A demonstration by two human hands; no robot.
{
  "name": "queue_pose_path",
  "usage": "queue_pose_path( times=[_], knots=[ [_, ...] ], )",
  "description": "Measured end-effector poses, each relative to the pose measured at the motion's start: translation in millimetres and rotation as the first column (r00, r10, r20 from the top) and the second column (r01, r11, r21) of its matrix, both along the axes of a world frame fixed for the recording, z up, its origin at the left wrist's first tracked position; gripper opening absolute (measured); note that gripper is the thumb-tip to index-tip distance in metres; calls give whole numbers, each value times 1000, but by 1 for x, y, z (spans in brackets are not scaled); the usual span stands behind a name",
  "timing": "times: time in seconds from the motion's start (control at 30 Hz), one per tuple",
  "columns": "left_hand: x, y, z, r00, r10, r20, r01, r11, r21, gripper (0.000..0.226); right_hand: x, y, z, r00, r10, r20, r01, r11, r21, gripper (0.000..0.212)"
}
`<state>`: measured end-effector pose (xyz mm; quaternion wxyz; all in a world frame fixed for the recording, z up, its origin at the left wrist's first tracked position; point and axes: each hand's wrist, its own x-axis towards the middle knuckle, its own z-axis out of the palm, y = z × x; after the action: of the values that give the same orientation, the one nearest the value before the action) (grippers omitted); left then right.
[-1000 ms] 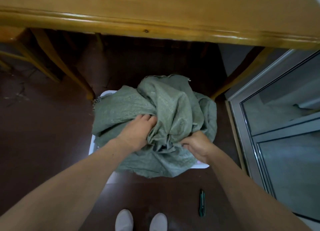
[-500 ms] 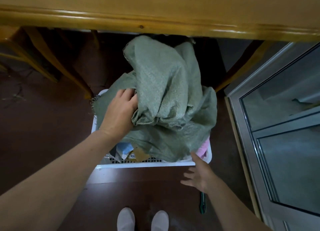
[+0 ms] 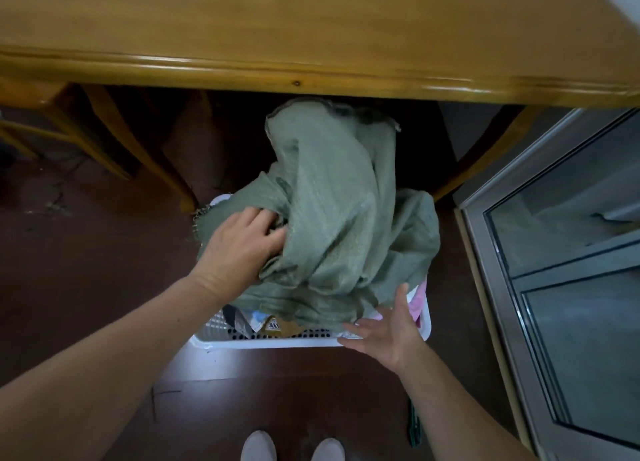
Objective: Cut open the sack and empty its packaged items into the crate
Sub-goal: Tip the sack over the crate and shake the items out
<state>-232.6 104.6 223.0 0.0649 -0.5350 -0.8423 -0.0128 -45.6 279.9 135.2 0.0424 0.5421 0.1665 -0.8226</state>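
Sack (image 3: pixel 332 218), grey-green woven cloth, one: we find it crumpled and bunched above the crate (image 3: pixel 263 343), its top end reaching up to the table (image 3: pixel 311 28) edge, its lower folds draped across most of the crate's opening.

Crate, white perforated plastic, one: on the dark floor (image 3: pixel 86 270), partly under the table. We can see only its near wall and corners.

Packaged items (image 3: pixel 273 324), several: visible inside the crate under the sack's near hem. We make out a brown pack with a printed label and something pink (image 3: pixel 417 305) at the right corner; the rest is hidden.

Left hand (image 3: pixel 239 249): on the sack's left side, fingers curled into a fold of the cloth and gripping it.

Right hand (image 3: pixel 384 332): at the crate's near right corner, fingers spread and straight, thumb pointing up toward the sack's hem, holding nothing. We cannot tell whether it touches the rim.

Cutter (image 3: pixel 414 429), green, one: on the floor, partly hidden behind the right forearm.

Shoes (image 3: pixel 258 446), pale, one pair: at the bottom edge.

Glass door (image 3: pixel 554 253), metal-framed: to our right.
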Motion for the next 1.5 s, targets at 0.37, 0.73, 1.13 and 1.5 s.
queue_pose_path(
  times=[0.37,0.73,1.13,1.5],
  knots=[
    [-16,-4,-11,965,-189,-185,104,915,-390,34,18,-10,-19,986,40,160,-52,996,69,93],
    [-9,-2,-15,966,-214,-144,64,741,-668,36,-3,-14,7,985,131,112,-154,959,240,86],
    [-24,-26,26,957,-129,-260,127,992,-24,25,-58,-32,46,330,609,721,-549,-497,672,57],
    [43,7,4,267,287,920,-924,347,160,54,-61,-94,32,741,671,-41,-504,595,625,41]
  ],
)
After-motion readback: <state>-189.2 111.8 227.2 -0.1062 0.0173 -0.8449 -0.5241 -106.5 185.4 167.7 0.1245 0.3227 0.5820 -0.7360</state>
